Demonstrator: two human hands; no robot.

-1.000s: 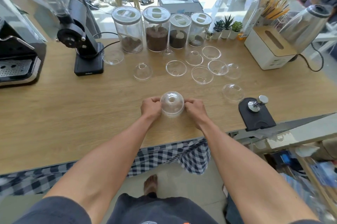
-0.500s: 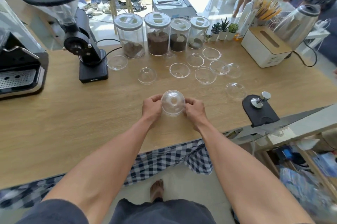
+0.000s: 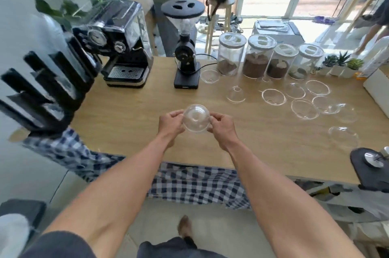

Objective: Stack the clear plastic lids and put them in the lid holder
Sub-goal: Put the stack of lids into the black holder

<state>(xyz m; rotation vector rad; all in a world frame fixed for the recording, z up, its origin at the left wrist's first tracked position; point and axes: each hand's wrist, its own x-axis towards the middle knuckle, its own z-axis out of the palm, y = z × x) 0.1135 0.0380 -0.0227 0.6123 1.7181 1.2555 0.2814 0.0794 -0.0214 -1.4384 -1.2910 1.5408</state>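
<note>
A stack of clear dome lids (image 3: 196,118) is held just above the wooden table (image 3: 130,129), dome facing me. My left hand (image 3: 171,124) grips its left rim and my right hand (image 3: 223,127) grips its right rim. Several loose clear lids (image 3: 273,97) lie scattered on the table's right half, one dome-up lid (image 3: 236,94) among them. A black slotted lid holder (image 3: 40,93) stands at the table's left end, blurred, with clear lids in some of its slots.
An espresso machine (image 3: 120,47) and a black grinder (image 3: 186,51) stand at the back left. Several jars (image 3: 259,58) line the back, with small plants (image 3: 341,64) to their right. A tamper on a black mat (image 3: 372,165) sits at the right front edge. A person stands behind the table.
My head has turned left, bringing the lid holder and espresso machine into view. Both hands have lifted the lid stack slightly and still hold it.
</note>
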